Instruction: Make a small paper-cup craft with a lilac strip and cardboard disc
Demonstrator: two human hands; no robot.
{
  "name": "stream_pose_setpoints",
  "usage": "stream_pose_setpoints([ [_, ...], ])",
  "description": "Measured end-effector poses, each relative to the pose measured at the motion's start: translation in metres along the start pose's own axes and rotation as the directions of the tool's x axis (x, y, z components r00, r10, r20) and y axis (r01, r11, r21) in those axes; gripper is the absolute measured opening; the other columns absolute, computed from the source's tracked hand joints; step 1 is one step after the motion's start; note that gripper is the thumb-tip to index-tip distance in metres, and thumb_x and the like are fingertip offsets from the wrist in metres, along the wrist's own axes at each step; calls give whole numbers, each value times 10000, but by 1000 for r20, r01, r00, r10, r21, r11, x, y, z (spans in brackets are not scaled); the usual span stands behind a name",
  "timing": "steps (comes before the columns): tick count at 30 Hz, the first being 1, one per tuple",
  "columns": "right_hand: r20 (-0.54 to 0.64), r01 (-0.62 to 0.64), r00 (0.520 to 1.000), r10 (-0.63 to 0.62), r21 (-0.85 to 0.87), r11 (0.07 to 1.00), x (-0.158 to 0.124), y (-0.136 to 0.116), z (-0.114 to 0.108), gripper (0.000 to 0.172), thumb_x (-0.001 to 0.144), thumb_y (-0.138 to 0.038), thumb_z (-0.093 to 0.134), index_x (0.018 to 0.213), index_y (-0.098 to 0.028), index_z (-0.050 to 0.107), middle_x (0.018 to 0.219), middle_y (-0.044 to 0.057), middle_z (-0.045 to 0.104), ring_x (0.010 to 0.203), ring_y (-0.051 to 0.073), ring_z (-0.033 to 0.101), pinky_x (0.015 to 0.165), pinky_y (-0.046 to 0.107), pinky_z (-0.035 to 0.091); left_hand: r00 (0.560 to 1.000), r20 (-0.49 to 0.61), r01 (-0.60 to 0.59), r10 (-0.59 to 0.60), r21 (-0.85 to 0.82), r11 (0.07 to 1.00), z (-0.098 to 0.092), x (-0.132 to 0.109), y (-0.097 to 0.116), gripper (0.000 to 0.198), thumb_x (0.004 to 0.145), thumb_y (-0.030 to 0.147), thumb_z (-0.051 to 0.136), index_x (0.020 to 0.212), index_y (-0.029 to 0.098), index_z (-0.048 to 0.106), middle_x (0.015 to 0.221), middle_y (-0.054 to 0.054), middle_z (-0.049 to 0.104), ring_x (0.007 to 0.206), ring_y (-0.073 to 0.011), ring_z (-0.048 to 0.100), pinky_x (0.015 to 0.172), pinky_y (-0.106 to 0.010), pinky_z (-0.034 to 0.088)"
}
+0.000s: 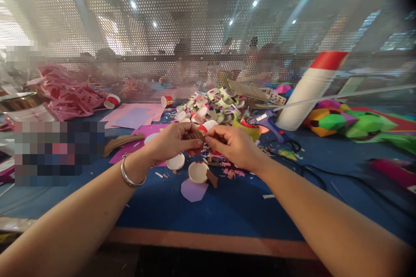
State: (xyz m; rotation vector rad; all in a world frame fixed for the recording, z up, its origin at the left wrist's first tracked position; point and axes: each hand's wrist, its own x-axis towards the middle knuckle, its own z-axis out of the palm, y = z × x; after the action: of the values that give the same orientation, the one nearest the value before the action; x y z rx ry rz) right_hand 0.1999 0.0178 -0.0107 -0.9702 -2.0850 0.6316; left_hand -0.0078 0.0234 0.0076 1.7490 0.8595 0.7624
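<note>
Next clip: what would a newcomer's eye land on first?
Dead centre, the left hand and right hand meet over the blue table, both pinching a small brown piece. Right of them a tall stack of white cups with a red top leans, beside bright green and orange paper shapes; a heap of pink paper sits far left.

Reaches forward with the bare left forearm (81, 220) and right forearm (325, 216), converging at the middle. Curls the left hand (170, 142), thumb on top, fingertips pinched together. Meets it with the right hand (234, 145), knuckles up, thumb and forefinger pinched, fingertips of both touching.
</note>
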Motion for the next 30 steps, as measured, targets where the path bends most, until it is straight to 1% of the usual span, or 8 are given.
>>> stream_pose_setpoints([
  [4,27,8,1000,-9,47,999,-1,-2,1,144,898,-260,579,811,-171,651,683,-4,588,604,109,475,552,254,365,999,29,-38,36,46,998,2,-2,2,109,904,221,620,829,142,619,699,-6,645,611,-98,596,572,-229,483],
  [7,22,17,1000,-19,76,997,-3,-7,3,133,864,-239,592,750,-178,623,629,-27,544,576,101,455,535,242,361,997,63,-31,33,-29,999,4,-3,6,136,897,179,618,767,141,613,655,9,605,566,-77,547,516,-203,416],
  [14,-68,37,997,-31,83,996,-4,-8,6,178,775,-162,601,614,-186,529,547,-61,431,526,80,384,486,226,301,965,74,254,-250,-476,842,22,1,1,125,834,133,663,714,117,632,646,-15,586,538,-61,503,468,-182,354],
  [18,-145,58,988,-49,58,997,-3,-7,8,208,731,-145,607,566,-191,489,527,-64,405,515,79,354,479,237,269,957,-113,164,-266,-544,823,24,12,-11,149,844,147,622,701,127,589,621,10,519,502,-43,461,462,-168,348],
  [21,-172,77,983,-66,54,996,-4,-7,7,217,747,-177,611,569,-195,488,527,-59,416,514,83,359,483,242,274,926,-294,43,-238,-544,838,10,18,-17,187,883,169,570,698,142,556,637,19,517,484,-25,422,458,-151,330],
  [23,-181,82,981,-71,55,995,-4,-6,6,237,797,-226,606,587,-196,501,544,-49,436,529,90,376,495,245,290,908,-375,-29,-189,-505,862,1,18,-18,175,893,189,574,723,146,574,684,8,560,536,-30,479,484,-144,352],
  [26,-188,66,981,-54,56,996,-2,0,2,284,866,-305,609,620,-192,523,554,-47,427,528,89,359,490,249,276,931,-346,-44,-118,-426,904,0,14,-16,160,908,263,590,822,141,648,787,-33,645,621,-70,576,513,-177,391],
  [30,-169,31,985,-15,93,995,1,6,1,190,896,-356,634,821,-182,621,645,-31,521,567,96,441,519,244,334,975,-216,-25,-41,-293,956,12,10,-14,164,914,259,600,851,121,663,780,-53,669,652,-103,617,581,-222,442],
])
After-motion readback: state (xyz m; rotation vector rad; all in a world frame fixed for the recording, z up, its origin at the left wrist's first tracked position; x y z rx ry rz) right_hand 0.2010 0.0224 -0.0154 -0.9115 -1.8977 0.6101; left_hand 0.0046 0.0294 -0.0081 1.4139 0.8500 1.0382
